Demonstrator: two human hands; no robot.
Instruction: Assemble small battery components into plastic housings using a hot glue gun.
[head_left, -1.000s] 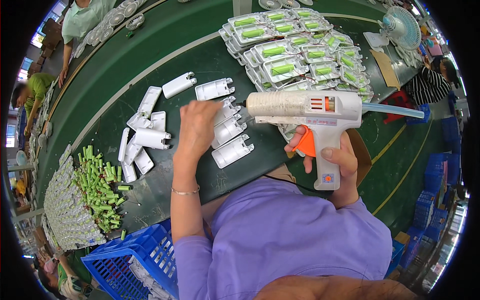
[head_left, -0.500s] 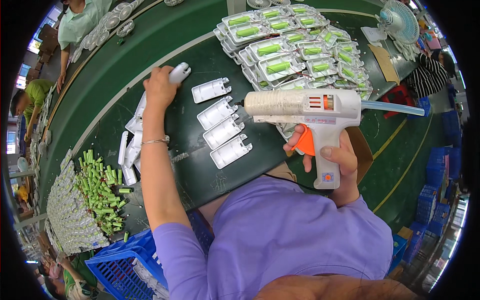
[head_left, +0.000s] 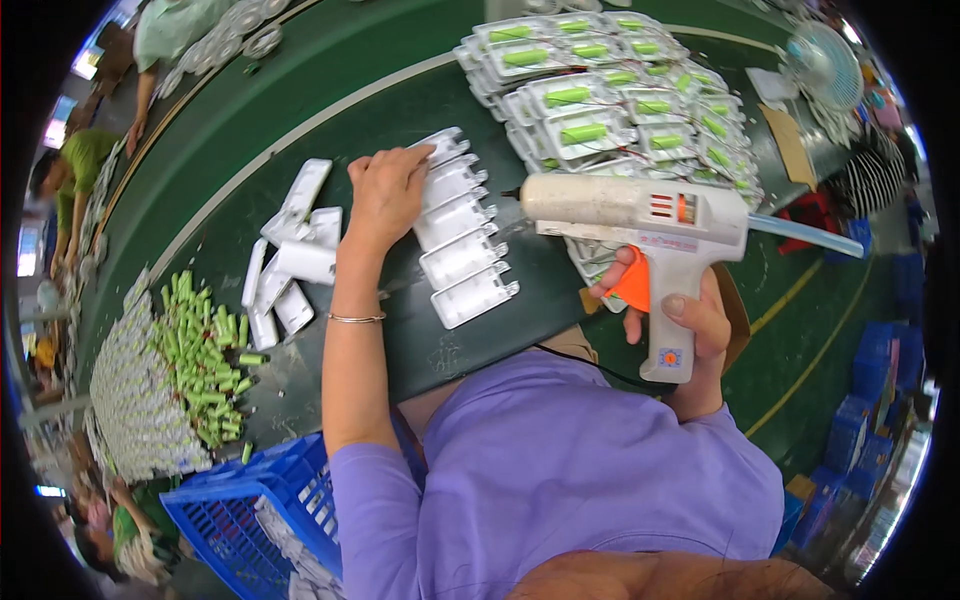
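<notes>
In my right hand (head_left: 700, 320) is a white hot glue gun (head_left: 665, 240) with an orange trigger. Its nozzle points left, and a pale glue stick (head_left: 805, 235) sticks out of its back. My left hand (head_left: 385, 200) grips the farthest white plastic shell (head_left: 443, 147), partly hidden by the fingers, at the top of a row. Below it, several more open white shells (head_left: 460, 258) lie side by side, hollow side up. Left of my forearm rests a loose pile of white shells (head_left: 307, 262).
Stacked shells holding green battery cells (head_left: 585, 133) stand at the far right. Loose green cells (head_left: 200, 360) are heaped at the left beside many small pale pieces (head_left: 140, 390). A blue crate (head_left: 250, 510) sits below the dark green table (head_left: 400, 350). Co-workers are at the upper left.
My left hand has brought a shell right and down to the top of the row. The row now sits closer together. The glue gun stays in my right hand.
</notes>
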